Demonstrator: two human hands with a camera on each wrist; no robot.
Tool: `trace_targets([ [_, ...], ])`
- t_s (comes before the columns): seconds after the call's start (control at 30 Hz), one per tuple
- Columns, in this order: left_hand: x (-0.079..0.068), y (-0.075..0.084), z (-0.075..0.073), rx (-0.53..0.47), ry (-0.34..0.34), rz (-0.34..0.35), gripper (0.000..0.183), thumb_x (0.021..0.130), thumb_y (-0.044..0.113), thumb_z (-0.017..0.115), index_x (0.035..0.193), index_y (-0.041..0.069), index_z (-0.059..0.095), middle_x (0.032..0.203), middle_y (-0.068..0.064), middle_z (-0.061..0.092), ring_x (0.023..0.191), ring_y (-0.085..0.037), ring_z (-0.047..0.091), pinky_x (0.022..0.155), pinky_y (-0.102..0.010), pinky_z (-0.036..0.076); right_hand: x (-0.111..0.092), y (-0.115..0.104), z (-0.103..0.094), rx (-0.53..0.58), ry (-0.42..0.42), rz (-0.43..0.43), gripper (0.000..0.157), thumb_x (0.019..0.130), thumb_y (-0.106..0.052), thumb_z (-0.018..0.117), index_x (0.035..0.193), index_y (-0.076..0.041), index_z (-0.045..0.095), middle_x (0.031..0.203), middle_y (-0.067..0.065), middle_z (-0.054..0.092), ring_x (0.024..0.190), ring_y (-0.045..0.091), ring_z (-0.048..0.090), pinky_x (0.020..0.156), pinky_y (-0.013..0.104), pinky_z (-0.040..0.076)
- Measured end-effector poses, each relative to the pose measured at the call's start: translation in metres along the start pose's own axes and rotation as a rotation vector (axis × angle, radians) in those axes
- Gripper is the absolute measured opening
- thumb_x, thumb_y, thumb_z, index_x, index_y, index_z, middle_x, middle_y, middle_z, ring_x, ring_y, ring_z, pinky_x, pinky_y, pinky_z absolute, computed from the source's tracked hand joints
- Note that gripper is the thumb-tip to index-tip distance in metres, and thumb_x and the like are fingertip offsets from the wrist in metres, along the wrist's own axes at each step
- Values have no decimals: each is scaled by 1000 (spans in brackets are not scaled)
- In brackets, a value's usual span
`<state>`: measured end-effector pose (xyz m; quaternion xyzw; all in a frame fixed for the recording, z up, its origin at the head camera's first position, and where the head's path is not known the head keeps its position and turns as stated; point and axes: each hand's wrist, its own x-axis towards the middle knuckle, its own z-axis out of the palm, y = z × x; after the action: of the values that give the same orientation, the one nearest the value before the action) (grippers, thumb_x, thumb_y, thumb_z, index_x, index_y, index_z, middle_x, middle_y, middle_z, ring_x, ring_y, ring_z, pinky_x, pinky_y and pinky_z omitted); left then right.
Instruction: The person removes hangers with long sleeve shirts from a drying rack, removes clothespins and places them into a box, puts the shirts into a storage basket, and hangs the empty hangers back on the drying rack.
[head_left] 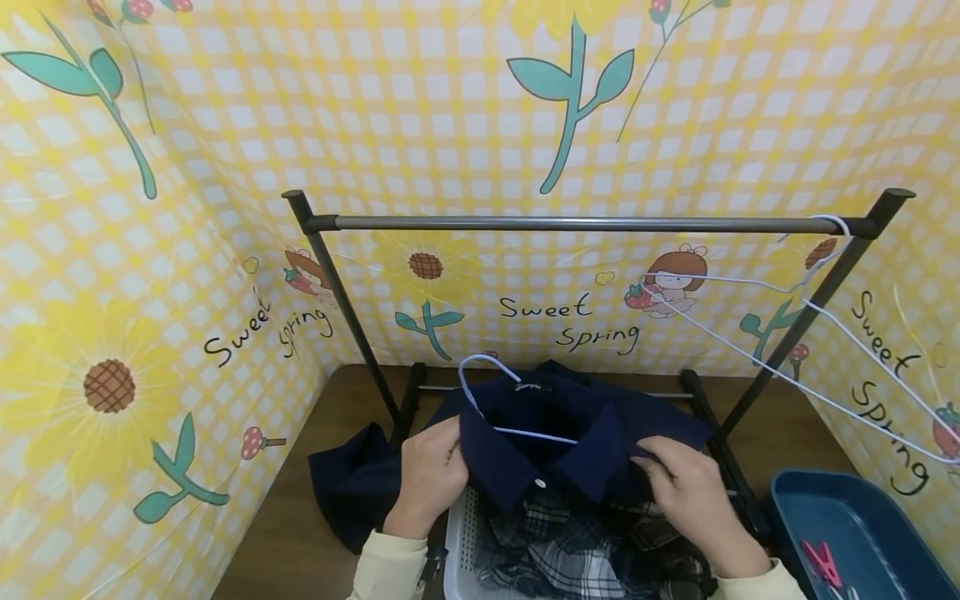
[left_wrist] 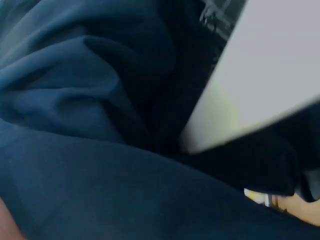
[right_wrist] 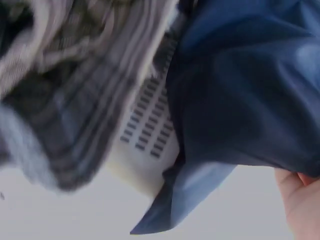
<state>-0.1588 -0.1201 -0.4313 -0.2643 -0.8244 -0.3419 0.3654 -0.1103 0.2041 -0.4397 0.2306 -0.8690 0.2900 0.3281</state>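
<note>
A navy collared shirt (head_left: pixel 502 454) spreads over a white basket, its collar facing up and one white button showing. Inside the collar sits a pale wire hanger (head_left: pixel 536 434), its hook rising above the neckline. My left hand (head_left: pixel 433 471) grips the shirt near the left side of the collar. On the other side my right hand (head_left: pixel 686 492) pinches the shirt's edge between thumb and fingers. Navy cloth (left_wrist: pixel 100 170) fills most of the left wrist view. In the right wrist view, the shirt (right_wrist: pixel 240 100) hangs from the fingers (right_wrist: pixel 295 192).
A metal rack's bar (head_left: pixel 562 224) runs behind the shirt, with another wire hanger (head_left: pixel 750 361) hooked at its right end. Plaid clothes (head_left: pixel 570 558) lie in the white perforated basket (head_left: pixel 459 542). A blue tub (head_left: pixel 847 500) holding pink clips (head_left: pixel 821 562) stands right.
</note>
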Motion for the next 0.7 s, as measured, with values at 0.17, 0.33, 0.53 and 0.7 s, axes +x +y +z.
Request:
trace_targets([
  [0.17, -1, -4, -7, -18, 6, -26, 28, 82, 3, 57, 62, 22, 49, 63, 9, 52, 51, -6, 41, 45, -23, 36, -2, 7, -13, -21, 37, 81, 28, 76, 6, 73, 89, -19, 68, 81, -9, 64, 56, 0, 46, 53, 16, 38],
  [0.33, -3, -6, -12, -67, -2, -34, 29, 82, 1, 57, 63, 21, 50, 60, 9, 47, 51, -5, 39, 46, -20, 35, -2, 12, -17, -21, 30, 117, 26, 79, 4, 72, 89, -19, 67, 77, -10, 61, 51, 0, 38, 50, 15, 34],
  [0.53, -8, -12, -19, -219, -54, -46, 31, 81, -10, 52, 69, 18, 54, 60, 9, 42, 51, -3, 37, 45, -15, 31, 1, 16, -20, -59, 76, 147, 25, 75, 6, 74, 86, -16, 67, 60, -16, 45, 46, 1, 31, 46, 16, 28],
  [0.7, -12, -16, -26, -358, -150, -92, 32, 83, -14, 55, 88, 15, 65, 77, 6, 60, 64, -6, 53, 57, -19, 44, 3, 23, -26, -103, 89, 220, 22, 76, 3, 74, 84, -16, 67, 60, -10, 54, 45, 3, 35, 45, 18, 29],
])
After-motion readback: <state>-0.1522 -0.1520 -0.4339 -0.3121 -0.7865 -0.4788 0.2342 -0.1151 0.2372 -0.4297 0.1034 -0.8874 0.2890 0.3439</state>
